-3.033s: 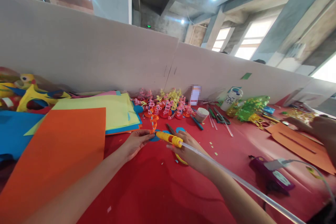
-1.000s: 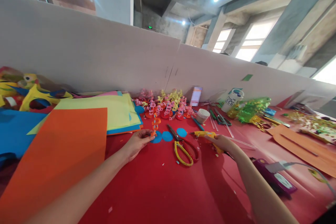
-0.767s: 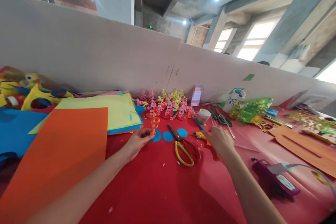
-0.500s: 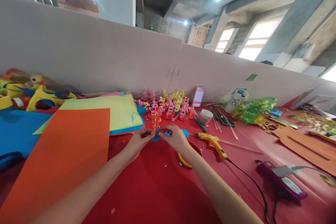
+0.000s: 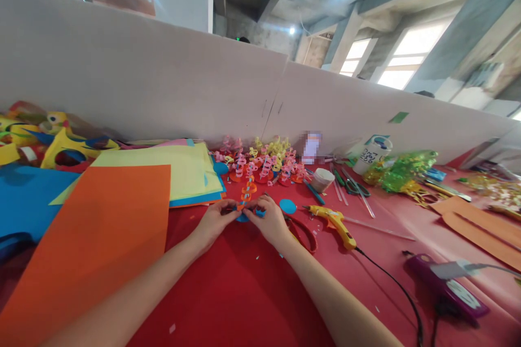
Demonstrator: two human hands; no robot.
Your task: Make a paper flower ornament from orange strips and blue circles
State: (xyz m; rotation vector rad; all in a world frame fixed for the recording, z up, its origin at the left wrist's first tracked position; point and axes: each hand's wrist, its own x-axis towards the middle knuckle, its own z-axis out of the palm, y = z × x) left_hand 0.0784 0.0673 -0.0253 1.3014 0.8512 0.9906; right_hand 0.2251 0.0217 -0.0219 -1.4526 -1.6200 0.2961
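Between my two hands stands an orange paper spiral, leaning slightly right on a blue round base that my fingers partly cover. My left hand pinches the foot of the spiral from the left, thumb and forefinger closed. From the other side my right hand presses its fingertips at the same spot. A loose blue disc lies just beyond my right hand. Scissors with red handles are partly hidden under my right wrist. Pink and yellow spirals crowd together behind.
A yellow glue gun with a black cord lies right, near a purple power strip. At left are orange and pale yellow sheets. A white tub and green-handled scissors lie behind. A white partition borders the table.
The orange spiral leans more to the right now. My right hand has shifted slightly, so the loose blue disc and the red scissor handles show more fully. The view has swung a little.
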